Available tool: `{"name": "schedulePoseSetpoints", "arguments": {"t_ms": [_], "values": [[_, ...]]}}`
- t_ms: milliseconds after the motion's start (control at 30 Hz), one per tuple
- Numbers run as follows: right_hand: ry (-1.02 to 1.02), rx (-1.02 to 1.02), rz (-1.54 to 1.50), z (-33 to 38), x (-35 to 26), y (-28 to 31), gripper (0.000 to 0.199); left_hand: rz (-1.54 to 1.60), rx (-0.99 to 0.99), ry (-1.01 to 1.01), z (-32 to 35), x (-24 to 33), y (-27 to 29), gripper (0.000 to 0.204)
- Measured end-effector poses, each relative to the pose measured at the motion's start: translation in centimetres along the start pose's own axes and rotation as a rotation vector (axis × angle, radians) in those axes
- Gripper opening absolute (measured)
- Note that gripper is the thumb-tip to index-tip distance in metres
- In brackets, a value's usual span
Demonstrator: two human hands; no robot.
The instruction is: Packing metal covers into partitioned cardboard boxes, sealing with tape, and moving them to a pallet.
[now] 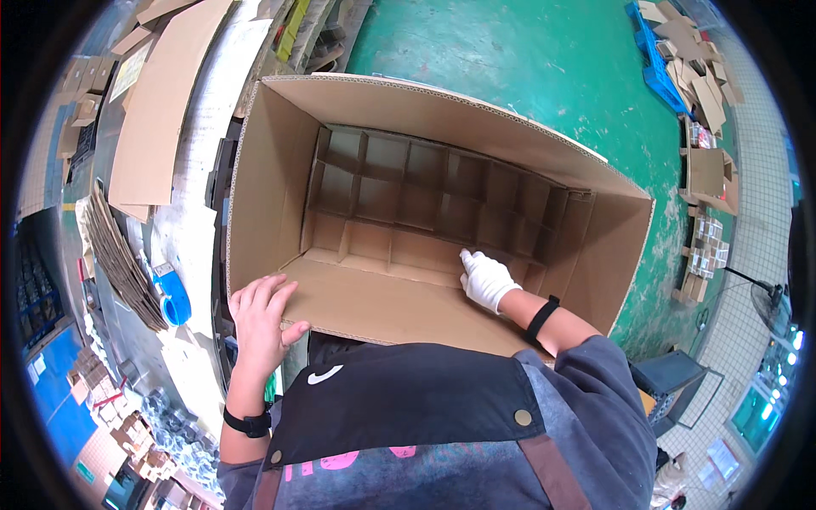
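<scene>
A big open cardboard box (365, 297) stands right in front of me. Inside it, a grid of cardboard dividers (371, 186) forms several cells low in the box. My left hand (259, 316), bare, lies at the near left corner of the box, with its fingers stretched over the rim and its thumb apart. In a white glove, my right hand (489, 282) reaches over the near wall into the box. Its fingers are curled, and the fingertips pinch at the divider grid near the front row. The palm side is hidden.
To the left, a flat cardboard sheet (161, 110) lies on a table, with a stack of folded cardboard (123, 259) and a blue tape roll (172, 297) nearby. Beyond the box is green floor (476, 51). A blue pallet (659, 72) with cardboard scraps and a fan (767, 293) stand at right.
</scene>
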State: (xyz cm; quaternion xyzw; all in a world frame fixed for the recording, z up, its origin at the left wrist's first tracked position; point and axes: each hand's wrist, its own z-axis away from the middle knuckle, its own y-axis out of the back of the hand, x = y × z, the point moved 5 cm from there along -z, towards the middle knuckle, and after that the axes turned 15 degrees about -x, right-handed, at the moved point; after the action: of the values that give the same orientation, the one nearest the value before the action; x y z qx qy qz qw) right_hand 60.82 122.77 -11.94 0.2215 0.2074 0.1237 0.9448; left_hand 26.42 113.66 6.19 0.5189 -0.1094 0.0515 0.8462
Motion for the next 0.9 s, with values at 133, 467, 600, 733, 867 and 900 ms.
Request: {"name": "schedulePoseSetpoints", "arguments": {"t_ms": [133,467,600,733,867,900], "values": [[-0.047,0.012,-0.028,-0.5,0.7,0.5,0.053,0.002,0.001,0.003,-0.3,0.1,0.2,0.069],[-0.019,0.019,-0.001,-0.6,0.3,0.4,0.05,0.003,-0.004,0.006,-0.4,-0.1,0.0,0.07],[-0.022,0.043,-0.013,-0.3,0.2,0.6,0.05,0.006,-0.005,0.008,-0.4,-0.1,0.1,0.07],[-0.01,0.06,-0.005,-0.5,0.1,0.7,0.05,0.003,-0.005,0.005,-0.5,-0.1,0.0,0.071],[0.005,0.058,0.002,-0.6,-0.1,0.8,0.049,0.009,-0.006,0.011,-0.5,-0.2,0.0,0.073],[0.001,0.052,0.004,-0.7,0.0,0.8,0.049,0.01,-0.006,0.01,-0.6,-0.2,0.0,0.073]]}}
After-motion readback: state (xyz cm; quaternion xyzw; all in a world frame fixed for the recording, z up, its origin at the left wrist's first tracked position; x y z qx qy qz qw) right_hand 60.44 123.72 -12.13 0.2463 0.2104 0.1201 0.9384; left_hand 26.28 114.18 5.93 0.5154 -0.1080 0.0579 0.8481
